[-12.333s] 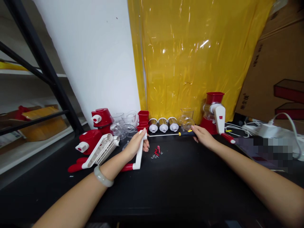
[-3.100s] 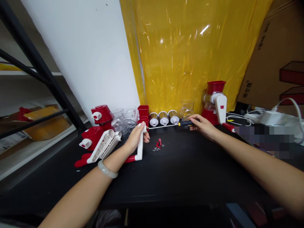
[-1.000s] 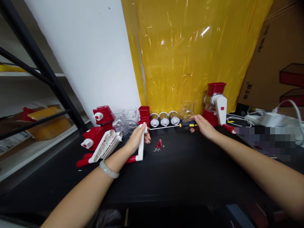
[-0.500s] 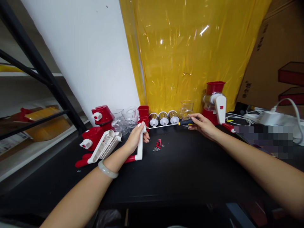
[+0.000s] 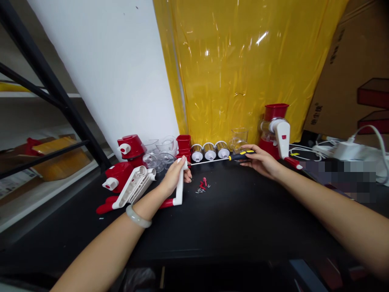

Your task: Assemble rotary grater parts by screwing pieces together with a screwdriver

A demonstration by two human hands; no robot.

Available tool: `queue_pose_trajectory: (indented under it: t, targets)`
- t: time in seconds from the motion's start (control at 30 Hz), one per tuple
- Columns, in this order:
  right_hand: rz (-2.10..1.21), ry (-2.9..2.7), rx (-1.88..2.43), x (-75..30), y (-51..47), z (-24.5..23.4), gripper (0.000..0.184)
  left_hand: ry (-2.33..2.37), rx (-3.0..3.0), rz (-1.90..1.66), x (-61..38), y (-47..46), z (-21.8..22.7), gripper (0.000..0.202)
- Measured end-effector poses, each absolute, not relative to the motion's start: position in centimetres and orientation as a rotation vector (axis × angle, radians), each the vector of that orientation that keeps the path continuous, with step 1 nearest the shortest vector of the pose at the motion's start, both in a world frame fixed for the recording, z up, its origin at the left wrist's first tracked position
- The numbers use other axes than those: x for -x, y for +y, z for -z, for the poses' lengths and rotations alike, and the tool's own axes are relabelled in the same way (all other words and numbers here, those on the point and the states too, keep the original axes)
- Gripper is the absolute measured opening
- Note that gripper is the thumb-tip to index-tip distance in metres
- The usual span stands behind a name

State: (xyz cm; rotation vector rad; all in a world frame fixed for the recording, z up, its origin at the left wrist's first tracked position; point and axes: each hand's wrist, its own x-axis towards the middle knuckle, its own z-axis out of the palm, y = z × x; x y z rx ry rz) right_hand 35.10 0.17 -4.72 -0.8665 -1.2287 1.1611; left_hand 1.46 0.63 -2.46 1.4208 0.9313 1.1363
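Observation:
My left hand (image 5: 174, 176) is closed round a white crank arm (image 5: 180, 187) with a red grip, standing it upright on the black table (image 5: 231, 227). My right hand (image 5: 258, 160) grips the dark, yellow-marked handle of a long screwdriver (image 5: 241, 155). Its thin shaft (image 5: 209, 161) runs left, and the tip meets the top of the crank arm by my left fingers. A small heap of screws and red bits (image 5: 202, 187) lies on the table just below the shaft.
Red grater bodies (image 5: 129, 148), a white housing (image 5: 133, 187), clear hoppers (image 5: 159, 152), red cups (image 5: 183, 145) and three metal drums (image 5: 209, 151) line the wall. An assembled red-and-white grater (image 5: 275, 129) stands at right, beside cables (image 5: 340, 152) and cardboard boxes (image 5: 358, 77). Yellow plastic sheet (image 5: 243, 69) hangs behind.
My right hand has rolled the screwdriver handle, so its yellow marks now face up. The crank arm and my left hand have stayed in place.

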Motion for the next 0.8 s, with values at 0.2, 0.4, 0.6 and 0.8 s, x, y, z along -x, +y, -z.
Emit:
queue_pose_trajectory:
  t: [0.2, 0.4, 0.6, 0.8]
  targets:
    - [-0.858, -1.391, 1.095, -35.2, 1.2, 5.5, 0.045, 0.938, -1.417, -1.129, -1.4, 0.7, 2.5, 0.055]
    - [-0.797, -1.479, 1.064, -35.4, 1.4, 5.9, 0.055, 0.929, -1.410, -1.144, -1.4, 0.8, 2.5, 0.055]
    - [-0.983, -1.318, 0.982, -35.2, 1.1, 5.6, 0.050, 0.935, -1.413, -1.143, -1.4, 0.8, 2.4, 0.053]
    - [-1.146, -1.226, 0.899, -35.3, 0.8, 5.5, 0.037, 0.938, -1.422, -1.149, -1.4, 0.7, 2.3, 0.052]
